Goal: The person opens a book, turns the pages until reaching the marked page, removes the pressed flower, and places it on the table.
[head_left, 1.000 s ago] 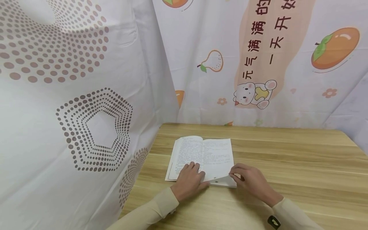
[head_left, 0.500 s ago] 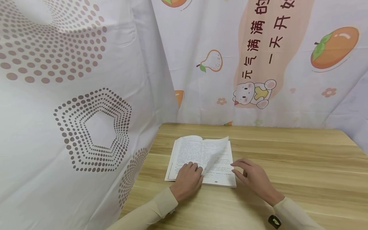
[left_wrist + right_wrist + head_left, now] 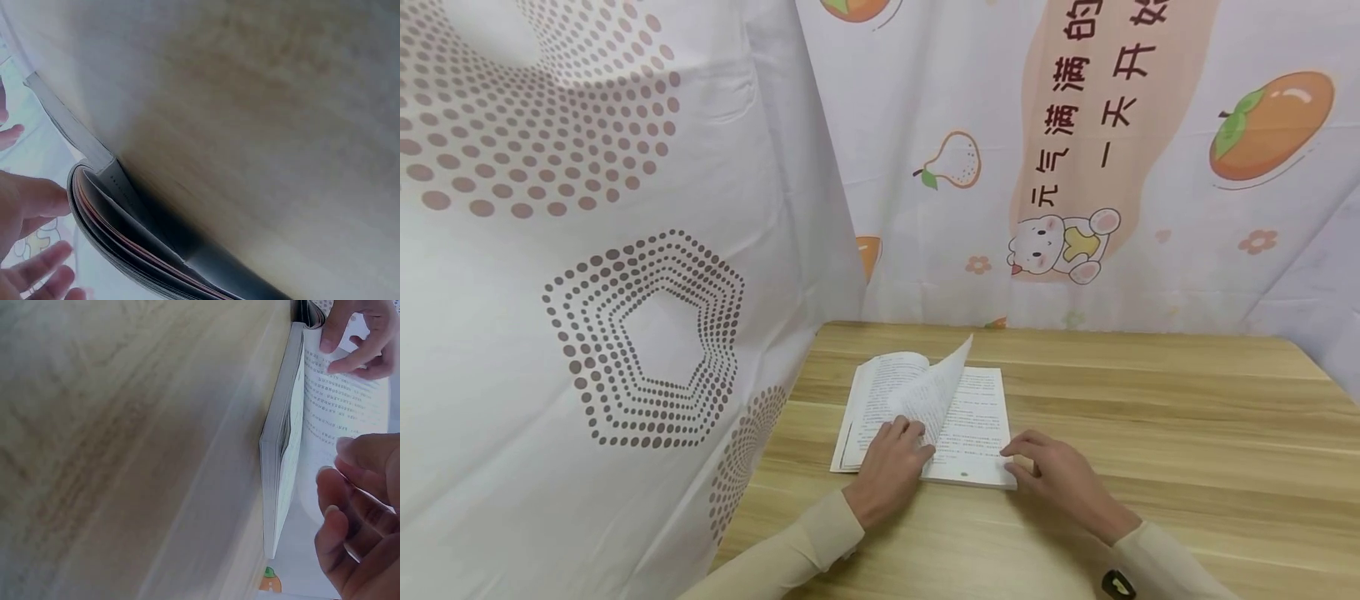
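An open book (image 3: 983,425) with printed pages lies flat at the left of the table. One page (image 3: 942,390) stands up in a curl from the spine, its top corner raised and leaning left. My left hand (image 3: 891,467) rests over the lower left page and the foot of that curled page, fingers relaxed. In the left wrist view its thumb (image 3: 47,197) touches the bulging edge of the pages. My right hand (image 3: 1060,479) hovers at the lower right corner of the book. Its bent fingers (image 3: 334,534) hold nothing, and thumb and forefinger are apart.
The wooden table (image 3: 1150,400) extends to the right of the book. A white cloth with brown dots (image 3: 760,167) hangs at the left, and a fruit-patterned cloth (image 3: 940,250) hangs behind the table. A dark band (image 3: 1117,585) shows at the right sleeve.
The right hand has let go of the page corner it was lifting. That page has swung up and left over the spine, baring the printed page beneath. The left hand has stayed near the spine.
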The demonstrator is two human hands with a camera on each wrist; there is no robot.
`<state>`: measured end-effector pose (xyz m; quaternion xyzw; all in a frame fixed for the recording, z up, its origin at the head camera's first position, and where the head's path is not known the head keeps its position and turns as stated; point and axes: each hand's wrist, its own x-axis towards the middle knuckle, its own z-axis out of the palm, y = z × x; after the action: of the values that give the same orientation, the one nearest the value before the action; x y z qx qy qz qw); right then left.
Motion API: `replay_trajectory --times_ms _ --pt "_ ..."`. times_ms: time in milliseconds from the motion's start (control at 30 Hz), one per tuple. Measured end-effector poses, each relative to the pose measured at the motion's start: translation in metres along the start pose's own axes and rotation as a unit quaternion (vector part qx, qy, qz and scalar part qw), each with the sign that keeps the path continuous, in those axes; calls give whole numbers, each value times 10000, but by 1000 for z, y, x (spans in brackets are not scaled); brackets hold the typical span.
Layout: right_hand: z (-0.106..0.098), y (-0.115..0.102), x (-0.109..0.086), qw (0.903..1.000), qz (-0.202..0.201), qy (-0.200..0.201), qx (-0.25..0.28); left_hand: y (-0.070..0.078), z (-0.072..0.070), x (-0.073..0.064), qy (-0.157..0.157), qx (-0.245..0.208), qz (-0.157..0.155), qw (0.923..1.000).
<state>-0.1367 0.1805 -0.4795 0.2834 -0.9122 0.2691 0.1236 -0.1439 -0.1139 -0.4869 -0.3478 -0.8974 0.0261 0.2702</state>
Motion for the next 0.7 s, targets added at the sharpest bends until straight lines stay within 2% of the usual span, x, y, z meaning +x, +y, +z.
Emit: replay_trajectory --times_ms 100,400,533,700 --pt "1 0 -1 9998 -100 -169 -92 0 1 -2 -161 136 25 9998" --pt "5 5 -3 9961 -293 -749 -370 0 3 -5 -175 86 -44 9998" --pt "5 5 -4 9946 -430 -735 -593 -1 3 -7 -276 16 -75 9996" --pt "7 4 -4 9918 -873 -427 -833 -1 1 -7 -468 -166 -133 9987"
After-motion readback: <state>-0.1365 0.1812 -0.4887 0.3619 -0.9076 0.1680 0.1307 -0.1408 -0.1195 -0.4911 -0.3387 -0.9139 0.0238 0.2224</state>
